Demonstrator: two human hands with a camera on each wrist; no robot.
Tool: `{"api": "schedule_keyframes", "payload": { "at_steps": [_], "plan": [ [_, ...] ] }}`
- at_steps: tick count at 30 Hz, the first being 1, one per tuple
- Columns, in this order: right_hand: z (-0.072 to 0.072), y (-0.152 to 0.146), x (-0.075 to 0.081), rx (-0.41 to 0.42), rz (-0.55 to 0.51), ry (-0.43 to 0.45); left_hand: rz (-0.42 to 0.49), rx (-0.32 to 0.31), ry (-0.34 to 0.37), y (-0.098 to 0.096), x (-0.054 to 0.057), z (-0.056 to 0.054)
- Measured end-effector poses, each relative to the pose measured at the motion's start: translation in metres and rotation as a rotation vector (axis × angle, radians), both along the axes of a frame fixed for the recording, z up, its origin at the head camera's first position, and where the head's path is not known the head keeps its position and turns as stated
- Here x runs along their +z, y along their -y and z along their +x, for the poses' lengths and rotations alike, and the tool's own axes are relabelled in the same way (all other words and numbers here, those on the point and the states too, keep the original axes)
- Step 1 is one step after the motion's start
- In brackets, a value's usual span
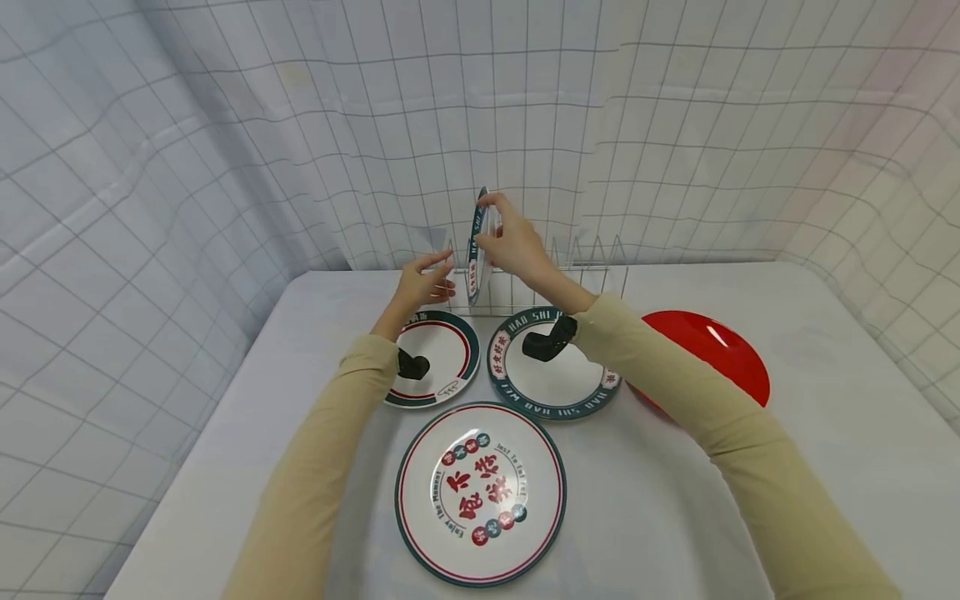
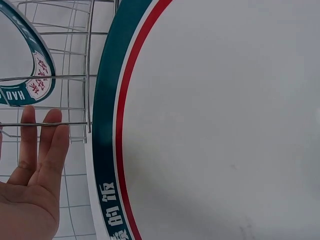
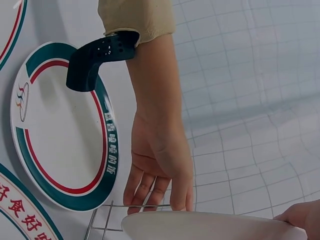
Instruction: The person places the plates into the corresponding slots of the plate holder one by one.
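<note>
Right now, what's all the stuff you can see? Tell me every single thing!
Table: 1, white, across the lower view
Gridded sheeting: pieces unclear, white with dark lines, around the table
Wire rack: 1, silvery, table's back
Upright plate: 1, white with green rim, at the rack
Left plate: 1, white, green and red, before the rack
Middle plate: 1, white and green, beside it
Nearest plate: 1, white with red writing, front
Red dish: 1, red, right, partly hidden
Wrist devices: 2, black, one per wrist
Sleeves: 2, beige, both arms
Left hand: 1, bare, by the rack
Right hand: 1, bare, holding the upright plate
</note>
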State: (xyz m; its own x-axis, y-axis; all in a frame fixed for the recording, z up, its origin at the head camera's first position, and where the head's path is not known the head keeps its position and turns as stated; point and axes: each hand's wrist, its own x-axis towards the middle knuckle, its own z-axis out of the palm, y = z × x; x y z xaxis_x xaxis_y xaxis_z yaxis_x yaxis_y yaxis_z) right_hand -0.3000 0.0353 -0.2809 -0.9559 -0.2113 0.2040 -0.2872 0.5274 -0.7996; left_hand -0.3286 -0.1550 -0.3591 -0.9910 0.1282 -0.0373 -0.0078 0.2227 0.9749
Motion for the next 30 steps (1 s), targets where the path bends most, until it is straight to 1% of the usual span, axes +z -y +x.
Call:
{"api": "schedule_keyframes", "payload": {
  "at_steps": [5, 14, 18, 21, 26, 30],
  "plan": [
    [-0.004, 0.004, -0.005, -0.013, 0.013, -0.028, -0.006, -0.004, -0.004, 0.0, 0.0, 0.001],
    [-0.012, 0.008, -0.019, -0.028, 0.006, -0.026, 0.024, -0.02, -0.017, 0.0, 0.0, 0.004],
    [-0.017, 0.009, -0.025, -0.039, 0.019, -0.028, 0.013, -0.011, -0.008, 0.001, 0.0, 0.002],
    [-0.019, 0.01, -0.026, -0.041, 0.028, -0.023, 0.006, -0.002, -0.006, 0.003, -0.005, -0.003],
    [-0.022, 0.01, -0.028, -0.035, 0.034, -0.007, -0.016, 0.006, -0.041, 0.006, -0.017, -0.013],
    [-0.024, 0.01, -0.03, -0.033, 0.051, 0.01, -0.026, 0.008, -0.063, 0.007, -0.022, -0.016]
  ]
}}
